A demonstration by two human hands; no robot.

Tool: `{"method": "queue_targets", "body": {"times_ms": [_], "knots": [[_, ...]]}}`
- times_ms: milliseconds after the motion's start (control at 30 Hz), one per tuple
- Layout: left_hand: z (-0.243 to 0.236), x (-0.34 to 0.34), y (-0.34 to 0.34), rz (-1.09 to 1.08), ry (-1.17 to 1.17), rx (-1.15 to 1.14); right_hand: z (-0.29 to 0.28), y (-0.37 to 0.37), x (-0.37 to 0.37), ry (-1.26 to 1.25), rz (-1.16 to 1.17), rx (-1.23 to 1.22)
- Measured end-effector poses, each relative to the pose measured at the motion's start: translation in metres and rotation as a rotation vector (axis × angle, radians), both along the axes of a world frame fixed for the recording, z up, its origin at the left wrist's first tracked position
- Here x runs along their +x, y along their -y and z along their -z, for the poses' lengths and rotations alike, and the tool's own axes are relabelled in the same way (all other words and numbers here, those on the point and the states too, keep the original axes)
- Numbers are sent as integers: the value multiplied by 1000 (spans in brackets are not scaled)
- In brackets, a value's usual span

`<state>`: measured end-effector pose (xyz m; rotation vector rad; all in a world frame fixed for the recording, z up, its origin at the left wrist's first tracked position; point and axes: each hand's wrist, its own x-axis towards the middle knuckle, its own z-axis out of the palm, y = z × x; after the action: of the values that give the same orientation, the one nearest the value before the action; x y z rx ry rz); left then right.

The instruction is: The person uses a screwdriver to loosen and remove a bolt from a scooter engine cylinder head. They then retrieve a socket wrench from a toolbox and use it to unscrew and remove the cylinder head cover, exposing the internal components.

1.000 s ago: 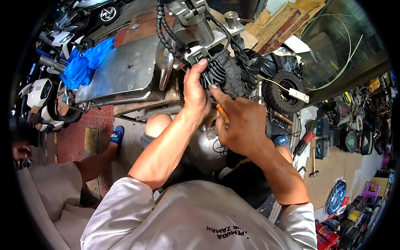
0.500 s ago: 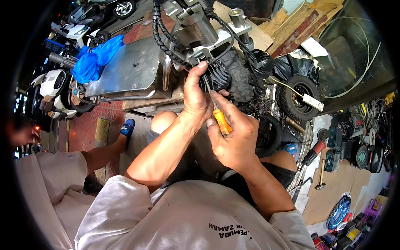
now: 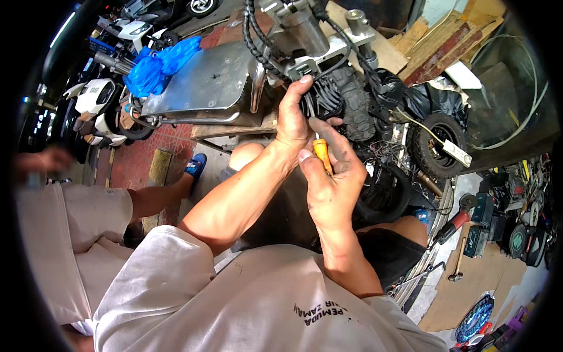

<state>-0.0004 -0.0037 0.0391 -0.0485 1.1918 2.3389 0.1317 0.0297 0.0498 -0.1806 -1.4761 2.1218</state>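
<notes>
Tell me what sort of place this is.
Probably a vehicle repair workshop, perhaps beside a street: a white scooter stands at the left, a knobbly-tyred wheel is at the right, and the right hand holds a yellow-handled tool.

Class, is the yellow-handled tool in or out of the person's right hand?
In: the right hand holds its yellow handle between thumb and fingers.

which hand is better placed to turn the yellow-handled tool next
Probably the right hand: it grips the yellow-handled tool by its handle, shaft toward the black cables. The left hand, thumb raised beside those cables, is not on the handle.
</notes>
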Motion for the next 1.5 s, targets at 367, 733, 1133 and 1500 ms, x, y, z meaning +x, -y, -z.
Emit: {"method": "queue_targets", "body": {"times_ms": [367, 733, 1133, 1500], "knots": [[13, -24, 4, 73, -85, 85, -32, -34, 6, 203, 153, 1048], [16, -12, 9, 11, -151, 47, -34, -52, 88, 19, 316, 369], [19, 2, 11, -111, -383, -79, 21, -96, -88, -127, 271, 770], [55, 1, 27, -268, -1071, -630, 20, -92, -112, -104, -9, 588]]}}
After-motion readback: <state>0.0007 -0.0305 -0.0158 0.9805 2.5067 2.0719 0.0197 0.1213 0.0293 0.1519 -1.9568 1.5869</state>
